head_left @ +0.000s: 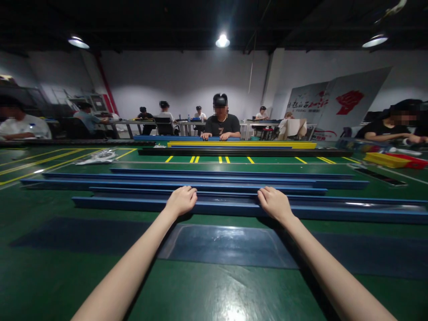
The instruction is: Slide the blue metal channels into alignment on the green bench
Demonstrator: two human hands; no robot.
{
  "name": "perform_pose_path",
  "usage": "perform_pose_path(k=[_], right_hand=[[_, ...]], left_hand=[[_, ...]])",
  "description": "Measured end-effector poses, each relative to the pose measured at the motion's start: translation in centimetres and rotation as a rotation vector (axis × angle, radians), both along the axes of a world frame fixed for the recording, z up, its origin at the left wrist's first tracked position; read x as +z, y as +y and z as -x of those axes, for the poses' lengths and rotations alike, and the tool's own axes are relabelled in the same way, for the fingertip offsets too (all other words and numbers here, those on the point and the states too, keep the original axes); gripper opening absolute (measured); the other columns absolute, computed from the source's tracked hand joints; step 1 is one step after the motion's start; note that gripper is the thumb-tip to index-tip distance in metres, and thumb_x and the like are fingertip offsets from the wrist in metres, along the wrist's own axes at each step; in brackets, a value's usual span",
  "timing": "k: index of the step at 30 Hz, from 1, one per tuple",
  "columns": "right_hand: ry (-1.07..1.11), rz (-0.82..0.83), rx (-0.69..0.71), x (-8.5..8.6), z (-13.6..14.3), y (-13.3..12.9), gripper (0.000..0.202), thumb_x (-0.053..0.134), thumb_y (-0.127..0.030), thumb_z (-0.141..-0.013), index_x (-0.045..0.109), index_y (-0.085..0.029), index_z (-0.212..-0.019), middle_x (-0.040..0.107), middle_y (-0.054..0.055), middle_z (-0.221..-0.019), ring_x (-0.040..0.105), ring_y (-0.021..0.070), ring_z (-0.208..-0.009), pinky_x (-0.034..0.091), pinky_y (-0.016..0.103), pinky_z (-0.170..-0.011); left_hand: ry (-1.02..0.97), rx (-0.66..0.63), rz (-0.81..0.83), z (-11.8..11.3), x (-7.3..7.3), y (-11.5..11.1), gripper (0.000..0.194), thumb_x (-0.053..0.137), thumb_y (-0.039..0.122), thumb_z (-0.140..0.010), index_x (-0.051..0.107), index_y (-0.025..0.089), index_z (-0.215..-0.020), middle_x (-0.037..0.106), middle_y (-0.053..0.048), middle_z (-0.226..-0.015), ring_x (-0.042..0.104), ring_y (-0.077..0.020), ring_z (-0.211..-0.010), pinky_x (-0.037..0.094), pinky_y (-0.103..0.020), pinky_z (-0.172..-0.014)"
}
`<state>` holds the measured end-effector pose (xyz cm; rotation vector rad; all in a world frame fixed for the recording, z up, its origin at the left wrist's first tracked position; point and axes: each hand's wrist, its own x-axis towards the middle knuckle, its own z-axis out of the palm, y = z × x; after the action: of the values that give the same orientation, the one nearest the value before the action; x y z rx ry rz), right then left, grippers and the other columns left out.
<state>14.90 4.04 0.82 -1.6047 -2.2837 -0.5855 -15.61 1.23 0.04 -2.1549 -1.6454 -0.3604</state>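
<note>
Both of my hands are on a long blue channel-shaped strip [227,207] that lies across the green table. My left hand [182,200] has its fingers curled over the strip left of the middle. Farther right, my right hand [274,203] grips the same strip, fingers bent into its channel; the undersides of both hands are hidden. Just beyond lie more blue channel strips [214,182], roughly parallel. Nearer to me, a flat dark translucent sheet [230,245] lies on the table between and beyond my forearms.
Yellow strip [240,145] and black strip [244,152] lie farther back, before a seated co-worker [222,122]. A crumpled plastic bag [98,157] is at left. At right are a phone-like dark slab [379,174] and yellow tray [384,159]. Other people sit around.
</note>
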Motion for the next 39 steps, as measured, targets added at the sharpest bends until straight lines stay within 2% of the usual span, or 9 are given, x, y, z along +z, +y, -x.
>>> perform_pose_path(k=[4, 10, 17, 27, 39], right_hand=[[0.015, -0.006, -0.027, -0.3, -0.5, 0.2, 0.038, 0.025, -0.027, -0.087, 0.059, -0.017, -0.074, 0.062, 0.006, -0.078, 0.054, 0.0153, -0.077, 0.029, 0.026, -0.065], [0.035, 0.012, -0.014, -0.3, 0.0, 0.5, 0.034, 0.026, -0.027, -0.087, 0.058, -0.017, -0.076, 0.06, 0.007, -0.082, 0.051, 0.0171, -0.081, 0.03, 0.026, -0.071], [0.079, 0.034, 0.051, -0.6, -0.3, 2.0, 0.029, 0.03, -0.025, -0.085, 0.053, -0.014, -0.099, 0.055, 0.009, -0.099, 0.046, 0.0186, -0.092, 0.031, 0.027, -0.08], [0.128, 0.093, -0.001, -0.4, 0.2, 3.3, 0.022, 0.032, -0.022, -0.083, 0.052, -0.016, -0.091, 0.054, 0.009, -0.095, 0.046, 0.0184, -0.091, 0.034, 0.027, -0.077], [0.099, 0.12, 0.067, 0.4, 0.3, 5.7, 0.017, 0.035, -0.026, -0.081, 0.05, -0.017, -0.08, 0.054, 0.008, -0.086, 0.047, 0.0186, -0.087, 0.034, 0.027, -0.078]], left_hand=[[0.021, -0.031, -0.028, 1.4, -0.1, -0.1, 0.036, 0.027, 0.023, -0.084, 0.061, 0.016, -0.095, 0.064, -0.006, -0.091, 0.058, -0.0178, -0.085, 0.043, -0.029, -0.078], [0.045, -0.062, -0.15, 1.4, 0.0, 0.0, 0.034, 0.028, 0.024, -0.084, 0.061, 0.017, -0.084, 0.062, -0.007, -0.084, 0.054, -0.0192, -0.08, 0.04, -0.031, -0.071], [0.057, -0.065, -0.199, 1.7, 0.1, 0.9, 0.031, 0.03, 0.024, -0.083, 0.059, 0.017, -0.088, 0.06, -0.008, -0.087, 0.051, -0.0207, -0.083, 0.037, -0.034, -0.072], [0.053, -0.02, -0.168, 2.2, 0.0, 2.5, 0.031, 0.03, 0.025, -0.082, 0.059, 0.017, -0.088, 0.06, -0.007, -0.085, 0.052, -0.0209, -0.082, 0.037, -0.033, -0.071], [0.022, -0.023, -0.144, 2.5, 0.0, 4.0, 0.03, 0.031, 0.024, -0.081, 0.059, 0.015, -0.089, 0.059, -0.009, -0.085, 0.051, -0.0221, -0.081, 0.038, -0.034, -0.07]])
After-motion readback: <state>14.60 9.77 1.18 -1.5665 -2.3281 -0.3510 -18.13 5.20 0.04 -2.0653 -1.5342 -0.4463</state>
